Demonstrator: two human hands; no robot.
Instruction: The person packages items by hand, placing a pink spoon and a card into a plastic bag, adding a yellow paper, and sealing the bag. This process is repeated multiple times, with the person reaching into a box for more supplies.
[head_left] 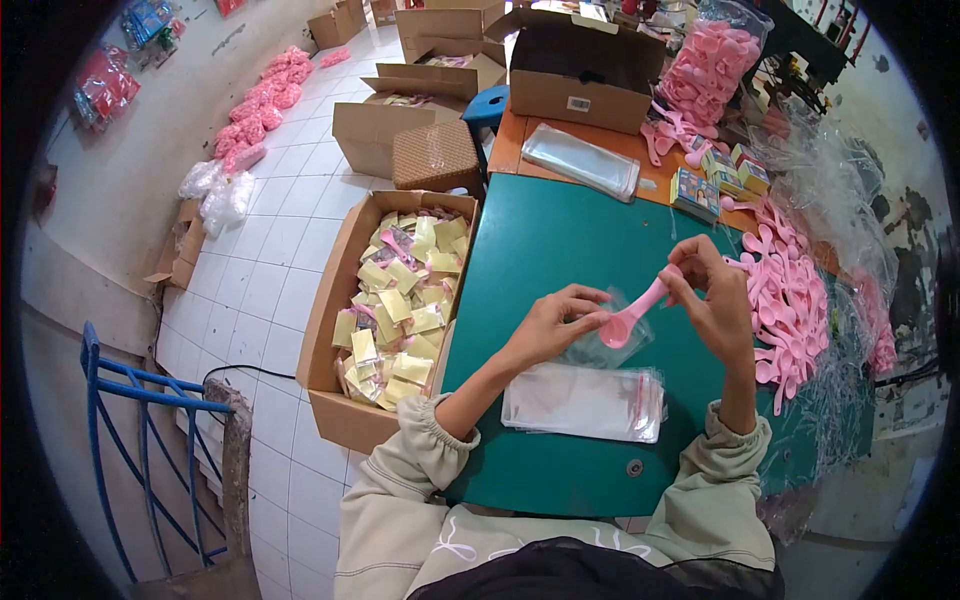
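My right hand (708, 290) pinches the handle end of a pink spoon (632, 318) above the green table (540, 235). The spoon's bowl points down and left, beside the fingertips of my left hand (562, 322). Between thumb and fingers, my left hand holds a clear plastic bag (610, 345), which lies around or behind the spoon's bowl. Just below, a stack of clear bags (582, 402) lies flat on the table. A heap of pink spoons (785, 300) spreads to the right of my right hand.
Left of the table stands a carton (325, 390) of packed pieces with yellow cards (395, 305). Farther back are an open box (580, 95), more clear bags (580, 160), small boxes (695, 193) and a sack of pink spoons (712, 60). Loose plastic wrap (830, 400) lies right.
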